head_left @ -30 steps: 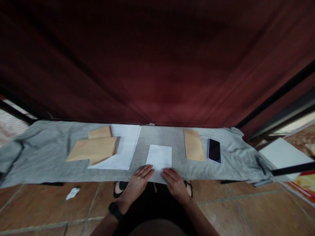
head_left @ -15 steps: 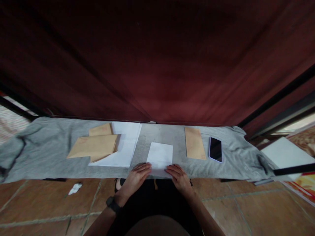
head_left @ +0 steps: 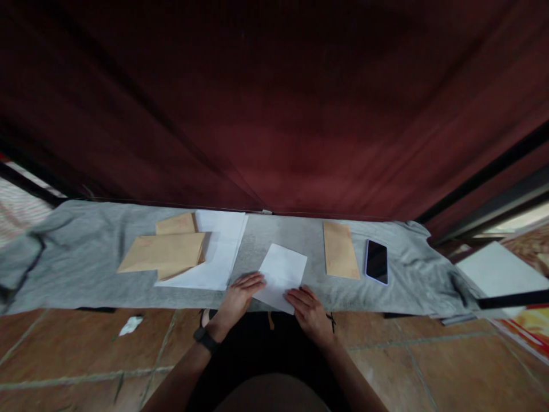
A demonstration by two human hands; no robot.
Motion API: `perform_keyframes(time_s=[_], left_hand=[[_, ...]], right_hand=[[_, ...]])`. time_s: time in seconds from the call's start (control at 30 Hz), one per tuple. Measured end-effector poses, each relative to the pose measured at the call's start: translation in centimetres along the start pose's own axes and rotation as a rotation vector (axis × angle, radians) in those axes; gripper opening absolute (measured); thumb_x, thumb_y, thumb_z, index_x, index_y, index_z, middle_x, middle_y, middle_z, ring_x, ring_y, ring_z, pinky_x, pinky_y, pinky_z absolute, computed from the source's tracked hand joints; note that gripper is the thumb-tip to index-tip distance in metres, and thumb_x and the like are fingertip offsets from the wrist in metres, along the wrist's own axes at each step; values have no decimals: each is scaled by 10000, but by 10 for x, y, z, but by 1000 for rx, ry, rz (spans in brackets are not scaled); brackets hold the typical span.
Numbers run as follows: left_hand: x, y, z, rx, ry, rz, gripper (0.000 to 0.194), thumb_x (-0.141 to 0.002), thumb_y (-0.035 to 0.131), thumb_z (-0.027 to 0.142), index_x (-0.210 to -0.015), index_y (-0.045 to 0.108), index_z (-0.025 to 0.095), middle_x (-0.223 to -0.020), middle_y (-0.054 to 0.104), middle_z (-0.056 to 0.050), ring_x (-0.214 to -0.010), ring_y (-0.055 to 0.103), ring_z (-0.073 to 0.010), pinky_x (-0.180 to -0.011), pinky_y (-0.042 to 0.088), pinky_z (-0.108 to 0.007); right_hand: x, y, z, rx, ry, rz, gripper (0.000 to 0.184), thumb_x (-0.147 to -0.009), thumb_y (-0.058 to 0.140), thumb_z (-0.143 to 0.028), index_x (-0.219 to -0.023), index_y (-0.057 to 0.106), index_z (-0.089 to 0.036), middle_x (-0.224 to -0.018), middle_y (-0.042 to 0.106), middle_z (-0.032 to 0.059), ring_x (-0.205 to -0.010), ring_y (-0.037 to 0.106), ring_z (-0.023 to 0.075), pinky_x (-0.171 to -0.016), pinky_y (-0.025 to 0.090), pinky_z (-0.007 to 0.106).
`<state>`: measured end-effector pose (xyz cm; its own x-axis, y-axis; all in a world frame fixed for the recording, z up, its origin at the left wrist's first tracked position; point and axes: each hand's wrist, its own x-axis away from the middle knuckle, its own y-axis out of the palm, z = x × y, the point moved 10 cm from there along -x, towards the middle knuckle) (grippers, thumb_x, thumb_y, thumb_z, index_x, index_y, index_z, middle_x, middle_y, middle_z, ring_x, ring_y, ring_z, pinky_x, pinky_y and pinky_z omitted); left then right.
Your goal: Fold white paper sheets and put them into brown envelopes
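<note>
A small white sheet of paper, seemingly folded, lies tilted on the grey cloth in front of me, its near end at the cloth's front edge. My left hand, with a dark watch on the wrist, is closed on the sheet's left edge. At the lower right edge, my right hand holds the paper too, fingers together on top of it. Both thumbs are mostly hidden.
Brown envelopes lie on larger white sheets at the left. To the right are a single brown envelope and a phone. Grey cloth covers the narrow surface, with a dark red panel behind.
The small white sheet has turned clockwise, its far end swinging right. My left hand has shifted slightly up along its edge, and my right hand slightly left.
</note>
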<state>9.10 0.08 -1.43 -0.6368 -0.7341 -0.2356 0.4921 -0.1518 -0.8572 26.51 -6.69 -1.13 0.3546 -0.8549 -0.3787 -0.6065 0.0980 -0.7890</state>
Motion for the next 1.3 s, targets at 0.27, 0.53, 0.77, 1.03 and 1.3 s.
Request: perform_keyframes(time_s=[0.27, 0.53, 0.77, 1.03, 1.3], left_hand=[[-1, 2, 3, 26, 1, -27, 714, -711, 441, -107, -1272, 676, 267, -1392, 639, -18, -1335, 543, -188, -1147, 451, -465], [-18, -3, -1, -15, 28, 8, 468, -879, 501, 6, -1233, 684, 252, -1485, 557, -31, -1438, 428, -197, -1188, 405, -466], [-52, 5, -5, -161, 80, -81, 331, -1029, 421, 146, -1296, 608, 208, -1560, 465, -60, -1511, 290, -165, -1249, 264, -449], [-56, 16, -2, -130, 130, -141, 446, -993, 412, 39, -1375, 510, 248, -1586, 428, -24, -1522, 246, -128, -1264, 222, -432], [-56, 12, -3, -148, 120, -164, 494, -968, 404, 9, -1385, 501, 255, -1594, 416, -24, -1530, 226, -150, -1267, 211, -454]], right_hand=[[0, 5, 5, -13, 23, -8, 542, -895, 454, -20, -1358, 619, -248, -1327, 680, 56, -1246, 615, 188, -1157, 447, 470], [-8, 0, -8, 58, -32, -26, 435, -965, 507, -133, -1370, 611, -254, -1339, 673, 71, -1255, 613, 217, -1173, 424, 489], [-18, 18, -14, 112, -31, -9, 431, -973, 437, -98, -1343, 628, -210, -1352, 661, 88, -1283, 588, 222, -1167, 431, 455], [-14, 26, -7, 123, -18, -3, 486, -951, 432, -94, -1403, 570, -209, -1440, 587, 107, -1358, 517, 243, -1164, 417, 480], [-21, 30, -7, 136, 30, -26, 500, -930, 443, -81, -1390, 585, -213, -1409, 612, 101, -1309, 552, 257, -1141, 411, 456]])
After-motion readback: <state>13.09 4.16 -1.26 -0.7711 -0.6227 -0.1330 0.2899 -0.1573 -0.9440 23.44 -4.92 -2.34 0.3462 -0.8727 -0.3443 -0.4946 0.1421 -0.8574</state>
